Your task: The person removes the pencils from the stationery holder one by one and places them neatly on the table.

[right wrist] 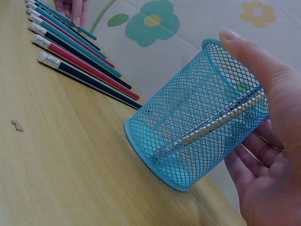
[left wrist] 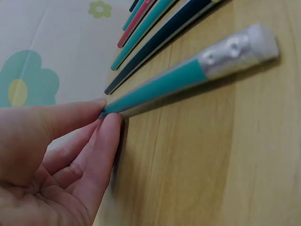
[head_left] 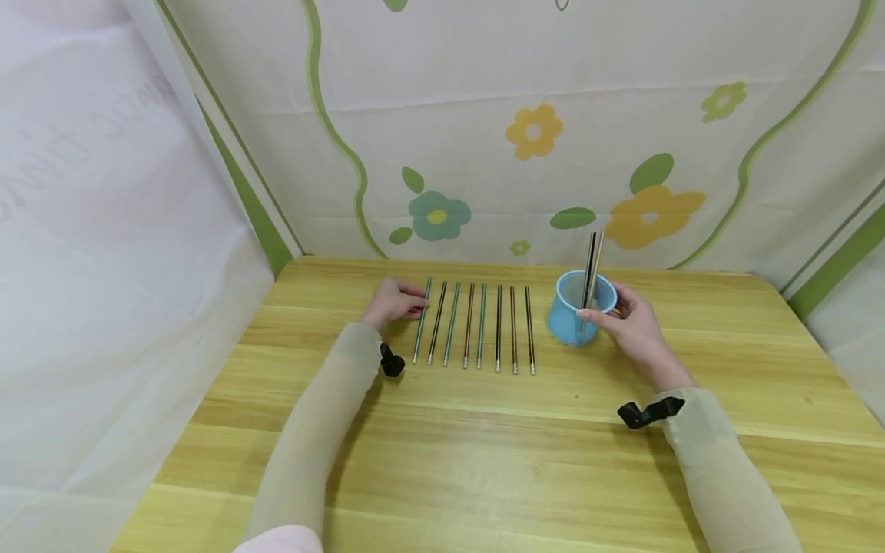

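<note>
At the left end of a row of pencils, my left hand (head_left: 396,301) pinches a teal pencil (left wrist: 164,87) between thumb and fingertip, near the end away from its white eraser. The pencil lies low over the table, its eraser end toward me. My right hand (head_left: 639,332) holds a light blue mesh pencil cup (right wrist: 183,108), thumb at the rim and fingers around the far side. The cup stands tilted a little in the head view. Inside it lean a black pencil (head_left: 590,265) and a light wood-coloured pencil (head_left: 598,265).
Beside the teal pencil lie several black, teal and red pencils (head_left: 514,330) side by side, erasers toward me. They rest on a wooden table (head_left: 484,461). A patterned cloth wall (head_left: 470,138) rises behind the table, and a white cloth (head_left: 104,307) hangs at the left.
</note>
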